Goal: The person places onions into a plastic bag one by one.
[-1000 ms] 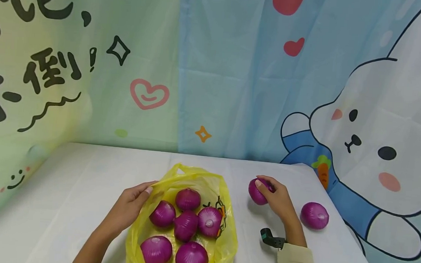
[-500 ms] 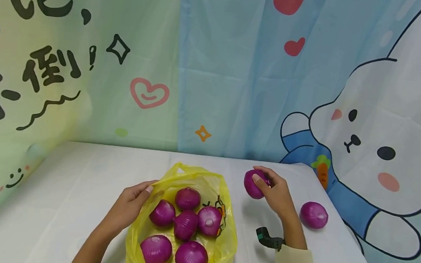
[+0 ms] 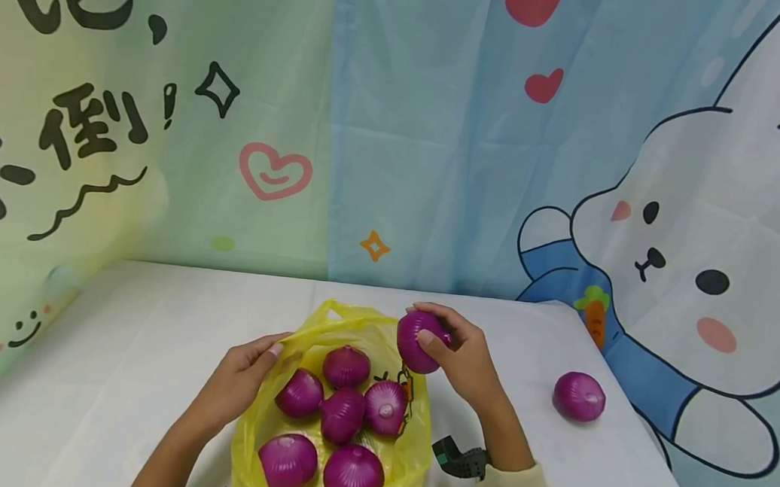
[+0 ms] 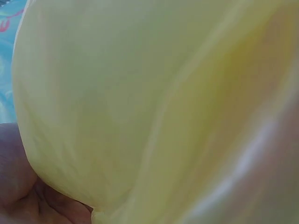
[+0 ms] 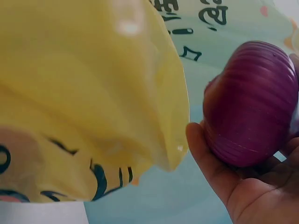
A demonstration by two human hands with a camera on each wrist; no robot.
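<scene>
My right hand (image 3: 461,358) grips a purple onion (image 3: 418,341) with fingers and thumb, raised at the right rim of a yellow plastic bag (image 3: 249,452). In the right wrist view that onion (image 5: 254,105) sits between thumb and fingers, beside the bag's outer side (image 5: 93,88). At the bag's left rim, my left hand (image 3: 239,380) pinches the plastic between thumb and fingers. Several purple onions (image 3: 342,415) lie inside the open bag. Yellow plastic (image 4: 103,102) fills most of the left wrist view, and only part of the left hand (image 4: 18,172) shows there.
Another purple onion (image 3: 579,397) lies on the white table (image 3: 175,311) to the right of my right arm. A black wrist-worn device (image 3: 462,460) sticks out from the right wrist. A printed cloth backdrop (image 3: 398,123) hangs behind the table.
My right hand has lifted the onion and carried it left, from above the table to the bag's right rim. The left hand keeps its hold on the bag.
</scene>
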